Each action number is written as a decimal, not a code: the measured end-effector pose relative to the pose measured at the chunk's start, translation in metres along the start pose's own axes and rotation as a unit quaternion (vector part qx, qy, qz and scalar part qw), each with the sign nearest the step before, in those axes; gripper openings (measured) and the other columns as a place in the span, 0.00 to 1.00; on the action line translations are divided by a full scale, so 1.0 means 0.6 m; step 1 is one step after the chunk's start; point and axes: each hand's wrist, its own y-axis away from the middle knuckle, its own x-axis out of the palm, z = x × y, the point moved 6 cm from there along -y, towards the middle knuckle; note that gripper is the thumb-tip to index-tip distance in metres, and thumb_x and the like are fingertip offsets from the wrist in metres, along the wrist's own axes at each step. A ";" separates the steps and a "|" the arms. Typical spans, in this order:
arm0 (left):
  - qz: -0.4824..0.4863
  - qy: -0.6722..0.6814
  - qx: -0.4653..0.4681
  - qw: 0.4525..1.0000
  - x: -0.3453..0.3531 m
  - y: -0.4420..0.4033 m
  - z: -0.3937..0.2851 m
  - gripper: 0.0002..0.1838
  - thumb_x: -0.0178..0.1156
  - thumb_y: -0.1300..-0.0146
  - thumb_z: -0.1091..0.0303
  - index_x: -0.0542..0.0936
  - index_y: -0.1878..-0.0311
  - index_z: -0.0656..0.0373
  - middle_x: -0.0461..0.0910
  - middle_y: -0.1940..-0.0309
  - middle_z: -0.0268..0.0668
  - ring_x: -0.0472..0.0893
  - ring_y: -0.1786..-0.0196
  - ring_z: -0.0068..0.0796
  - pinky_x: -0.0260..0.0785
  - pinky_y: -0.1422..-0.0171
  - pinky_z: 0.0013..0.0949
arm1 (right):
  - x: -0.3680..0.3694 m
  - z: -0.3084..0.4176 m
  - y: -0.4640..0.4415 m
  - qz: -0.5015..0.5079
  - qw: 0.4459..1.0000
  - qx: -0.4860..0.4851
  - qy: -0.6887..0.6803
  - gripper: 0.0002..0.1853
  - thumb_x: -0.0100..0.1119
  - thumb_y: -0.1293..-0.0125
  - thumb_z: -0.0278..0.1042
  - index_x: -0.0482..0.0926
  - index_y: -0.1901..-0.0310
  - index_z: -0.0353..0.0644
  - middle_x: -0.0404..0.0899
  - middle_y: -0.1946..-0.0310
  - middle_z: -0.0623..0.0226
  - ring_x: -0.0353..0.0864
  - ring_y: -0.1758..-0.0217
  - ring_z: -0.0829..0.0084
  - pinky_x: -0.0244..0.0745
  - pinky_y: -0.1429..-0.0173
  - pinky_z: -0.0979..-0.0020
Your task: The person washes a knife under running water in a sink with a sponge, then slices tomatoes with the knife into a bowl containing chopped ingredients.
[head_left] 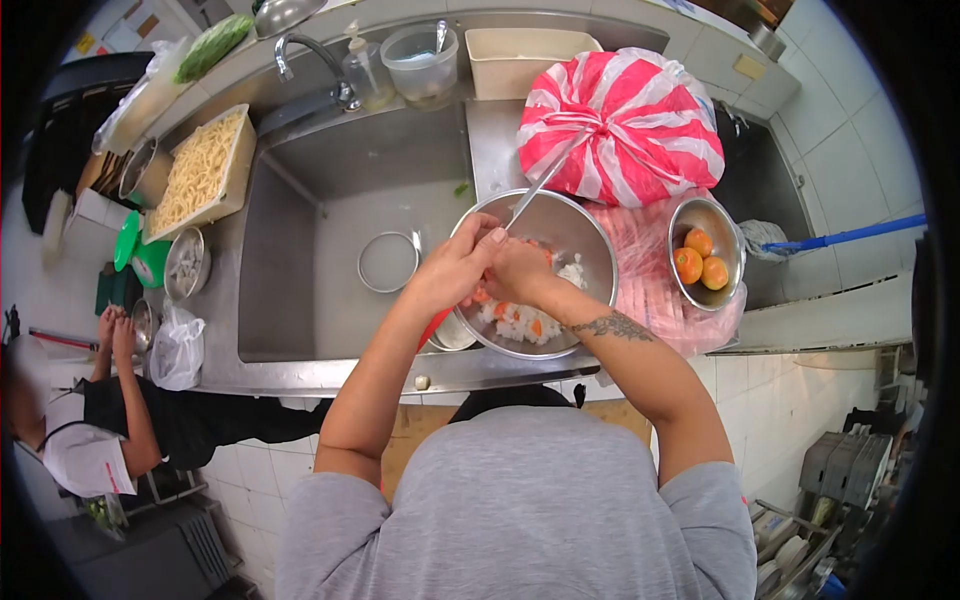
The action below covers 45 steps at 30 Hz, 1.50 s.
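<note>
At far left, a co-worker (105, 440) stands at the counter, both hands (115, 330) held close together in front of a small metal bowl. Beside that station, a rectangular tray (243, 152) contains pale noodles (197, 172); a smaller metal bowl (202, 262) and a white plastic bag (178, 350) are positioned nearer the front edge. To the right is the sink (300, 285), with a curved faucet (300, 42) at its rear edge and a clear plastic tub (420, 75) behind the basin. The person's left hand (465, 260) is located over the left part of a large metal bowl (592, 235), fingers bent, adjoining the right hand (522, 270). A slender metal utensil (548, 186) projects from between the hands toward the upper right; which hand grips it cannot be determined, as the fingers overlap. The large bowl sits at the right edge of the sink, directly below both hands, and contains chopped white and orange pieces (525, 325). Behind it rests a knotted red-and-white striped bag (640, 130). At right, a metal bowl (733, 240) holding three orange-red round fruits (713, 272) stands on pink plastic-wrapped material (650, 310).
</note>
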 end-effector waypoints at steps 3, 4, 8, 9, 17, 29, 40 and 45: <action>-0.007 -0.010 -0.017 1.000 -0.008 0.002 0.016 0.28 0.46 0.31 0.48 0.64 0.38 0.61 0.77 0.66 0.41 0.71 0.83 0.23 0.65 0.80 0.28 | -0.036 -0.012 0.021 -0.002 0.985 -0.004 -0.173 0.14 0.63 0.43 0.45 0.81 0.65 0.41 0.80 0.63 0.63 0.81 0.56 0.68 0.75 0.56 0.66; -0.005 -0.004 -0.017 1.000 -0.011 0.003 0.018 0.29 0.46 0.31 0.48 0.64 0.36 0.60 0.78 0.65 0.42 0.72 0.83 0.23 0.65 0.80 0.28 | -0.039 -0.034 0.024 -0.019 0.951 -0.017 -0.307 0.13 0.63 0.42 0.43 0.80 0.65 0.41 0.81 0.65 0.64 0.82 0.59 0.70 0.75 0.60 0.69; 0.009 -0.004 -0.015 1.000 0.000 0.012 0.005 0.30 0.44 0.30 0.49 0.60 0.32 0.58 0.74 0.66 0.39 0.70 0.84 0.21 0.64 0.80 0.26 | -0.093 -0.063 0.062 -0.037 0.845 0.088 -0.525 0.11 0.62 0.40 0.37 0.76 0.62 0.40 0.80 0.72 0.69 0.80 0.69 0.79 0.70 0.72 0.78; 0.013 -0.011 -0.011 1.000 0.006 0.013 -0.004 0.30 0.43 0.29 0.49 0.59 0.31 0.57 0.72 0.67 0.37 0.69 0.85 0.19 0.64 0.80 0.25 | -0.098 -0.066 0.063 -0.053 0.830 0.067 -0.552 0.12 0.61 0.41 0.35 0.75 0.59 0.39 0.81 0.71 0.69 0.79 0.70 0.81 0.69 0.73 0.78; 0.012 -0.119 0.090 0.989 0.038 -0.021 -0.011 0.31 0.44 0.30 0.48 0.58 0.31 0.58 0.74 0.48 0.52 0.78 0.56 0.39 0.70 0.53 0.36 | -0.073 -0.094 0.079 -0.113 0.779 0.055 -0.615 0.07 0.59 0.43 0.31 0.78 0.64 0.38 0.80 0.72 0.70 0.77 0.73 0.82 0.69 0.72 0.80; -0.028 -0.082 0.045 0.995 0.039 -0.026 -0.005 0.30 0.44 0.30 0.51 0.59 0.34 0.63 0.76 0.51 0.55 0.76 0.46 0.49 0.66 0.41 0.40 | -0.078 -0.044 0.110 -0.160 0.700 0.004 -0.696 0.07 0.58 0.42 0.25 0.79 0.61 0.36 0.80 0.71 0.69 0.77 0.71 0.81 0.71 0.66 0.79; -0.046 -0.118 0.073 0.989 0.063 -0.010 -0.010 0.29 0.45 0.31 0.49 0.60 0.37 0.63 0.75 0.50 0.54 0.77 0.47 0.45 0.67 0.43 0.41 | -0.076 -0.060 0.103 -0.211 0.673 0.077 -0.705 0.06 0.58 0.43 0.25 0.78 0.64 0.34 0.78 0.73 0.69 0.75 0.73 0.81 0.69 0.69 0.79; -0.028 -0.012 0.003 1.000 0.026 -0.034 -0.013 0.27 0.47 0.31 0.48 0.62 0.42 0.62 0.76 0.58 0.47 0.75 0.71 0.29 0.70 0.66 0.35 | -0.080 -0.077 0.101 -0.190 0.852 0.076 -0.482 0.07 0.58 0.44 0.26 0.79 0.65 0.34 0.80 0.73 0.65 0.78 0.71 0.72 0.73 0.65 0.70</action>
